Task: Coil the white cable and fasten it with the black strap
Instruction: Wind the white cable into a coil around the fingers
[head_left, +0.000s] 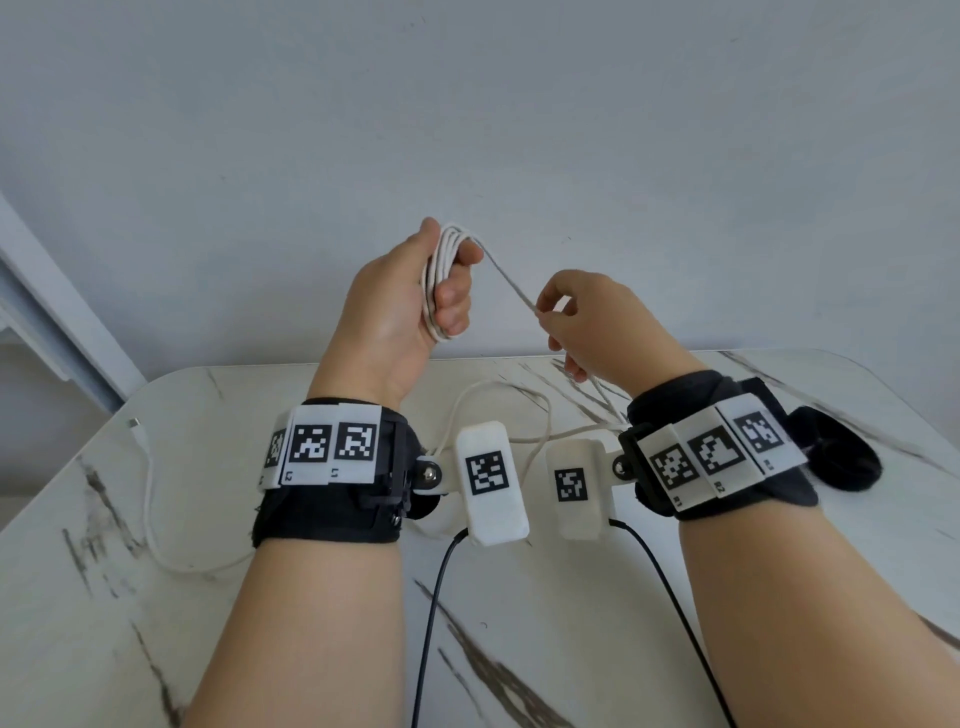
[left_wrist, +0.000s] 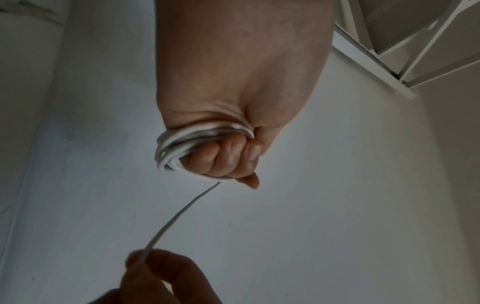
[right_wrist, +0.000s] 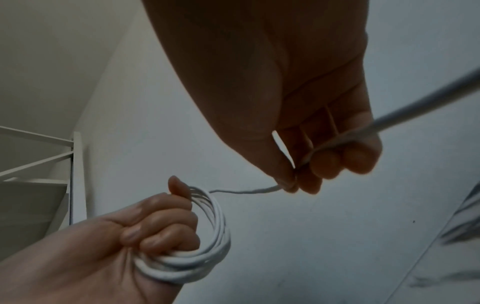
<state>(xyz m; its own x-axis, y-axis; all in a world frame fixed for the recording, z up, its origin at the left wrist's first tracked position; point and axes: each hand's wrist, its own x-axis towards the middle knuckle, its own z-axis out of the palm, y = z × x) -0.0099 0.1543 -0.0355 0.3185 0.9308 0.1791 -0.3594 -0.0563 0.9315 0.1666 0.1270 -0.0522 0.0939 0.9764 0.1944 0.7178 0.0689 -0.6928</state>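
My left hand (head_left: 441, 291) is raised above the table and grips a coil of white cable (head_left: 439, 260) wound in several loops round its curled fingers. The wrist views show the same coil (left_wrist: 176, 144) (right_wrist: 215, 236). From the coil a taut strand (head_left: 506, 280) runs down to my right hand (head_left: 566, 317), which pinches it between thumb and fingertips (right_wrist: 298, 176). Past that hand the cable drops to the table and trails left to its plug (head_left: 136, 425). A black shape (head_left: 841, 457) lies by my right wrist band; I cannot tell whether it is the strap.
The marble-patterned table (head_left: 571, 649) ends just beyond my hands, in front of a plain grey wall. Loose cable loops (head_left: 150, 499) lie on its left side. Two black wires (head_left: 431, 597) run from the wrist cameras towards me. A white frame (head_left: 47, 291) stands at the left.
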